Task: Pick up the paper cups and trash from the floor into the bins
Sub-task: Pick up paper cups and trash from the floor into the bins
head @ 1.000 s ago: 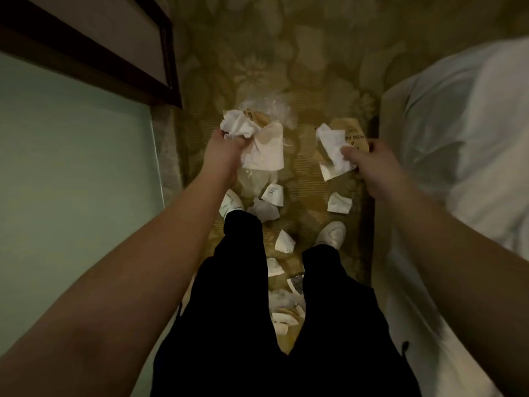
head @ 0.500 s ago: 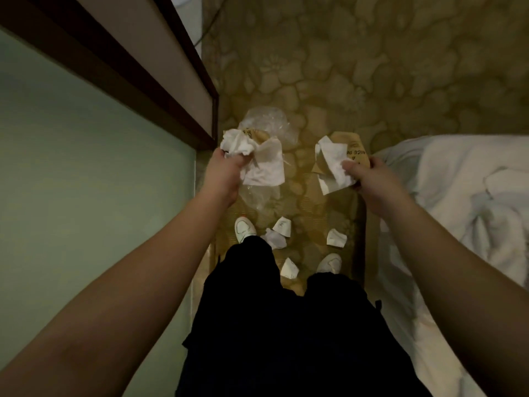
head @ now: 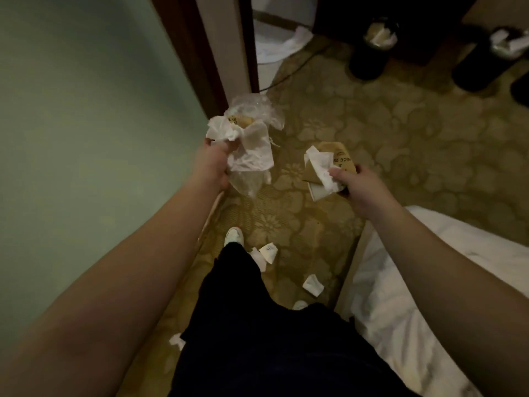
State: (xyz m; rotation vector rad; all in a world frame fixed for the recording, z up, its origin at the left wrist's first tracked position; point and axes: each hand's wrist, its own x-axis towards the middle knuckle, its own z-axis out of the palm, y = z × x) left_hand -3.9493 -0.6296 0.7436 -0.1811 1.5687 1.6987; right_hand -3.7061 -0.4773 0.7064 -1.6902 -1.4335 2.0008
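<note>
Patterned carpet [head: 386, 133] fills the room between a pale green wall [head: 86, 110] on your left and a white bed [head: 429, 282] at the lower right. Two dark bins [head: 372, 50], both already showing white paper at their mouths, stand at the far edge of the floor, ahead and to your right, well apart from both hands. The second bin [head: 486, 58] sits further right. Your right hand [head: 355, 184] is the nearer one to them; your left hand [head: 214, 164] is further off, by the door frame.

Each grip is pinching a load. Your left hand holds a bundle [head: 249, 147] of crumpled white tissue, clear plastic wrap and a brown paper cup, bunched upright above the fist. Your right hand pinches a flattened brown cup [head: 340, 159] with printed lettering, plus white tissue, tilted toward the bins.

Loose white scraps [head: 269, 252] lie on the carpet near your shoe [head: 234, 235], with another scrap [head: 313, 285] beside the bed edge.
</note>
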